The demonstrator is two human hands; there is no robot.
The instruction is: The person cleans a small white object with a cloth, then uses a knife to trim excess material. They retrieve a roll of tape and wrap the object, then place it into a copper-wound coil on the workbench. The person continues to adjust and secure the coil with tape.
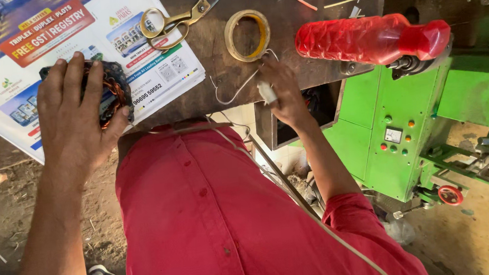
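Observation:
My left hand lies palm down over a round motor stator with copper windings, gripping it on a printed paper sheet on the dark workbench. My right hand pinches a thin white cord with a small white sleeve at the bench's near edge. The cord runs down across my red shirt.
Gold-handled scissors and a yellow tape ring lie behind my hands. A red plastic bottle lies on its side at the right. A green machine with buttons stands right of the bench. Dirt floor below.

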